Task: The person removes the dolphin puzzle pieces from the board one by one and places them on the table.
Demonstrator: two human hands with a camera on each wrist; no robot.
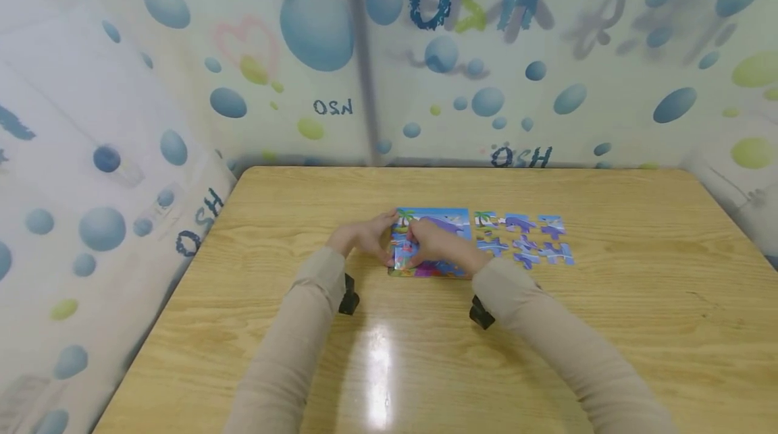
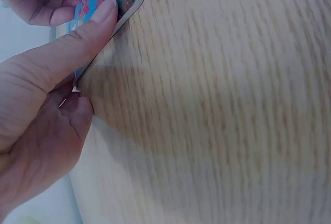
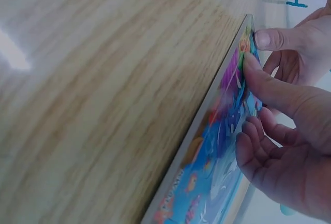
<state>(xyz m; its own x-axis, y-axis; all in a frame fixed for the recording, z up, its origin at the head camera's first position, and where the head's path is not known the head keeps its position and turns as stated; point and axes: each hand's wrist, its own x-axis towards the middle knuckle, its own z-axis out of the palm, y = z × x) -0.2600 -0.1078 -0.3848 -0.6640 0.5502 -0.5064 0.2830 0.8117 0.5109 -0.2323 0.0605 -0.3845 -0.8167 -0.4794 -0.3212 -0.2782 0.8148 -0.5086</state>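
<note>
A jigsaw puzzle board [image 1: 460,212] with a bright blue sea picture lies on the wooden table. My left hand [image 1: 369,235] holds it by its left side, the thumb [image 2: 103,16] on the lower corner and the fingers along the edge farther up. Over the left part of the picture, my right hand [image 1: 434,243] has its thumb [image 3: 256,69] and bent fingers set around a puzzle piece [image 1: 401,245]. The palm covers the middle of the board in the head view. In the right wrist view, the two thumbs are close together near the board's corner.
Several loose jigsaw pieces [image 1: 519,221] lie in two rows just right of the board. A wooden table [image 1: 638,326] spreads out on all sides. Behind it hangs a patterned curtain [image 1: 413,83]. Small black devices [image 1: 482,312] sit under both wrists.
</note>
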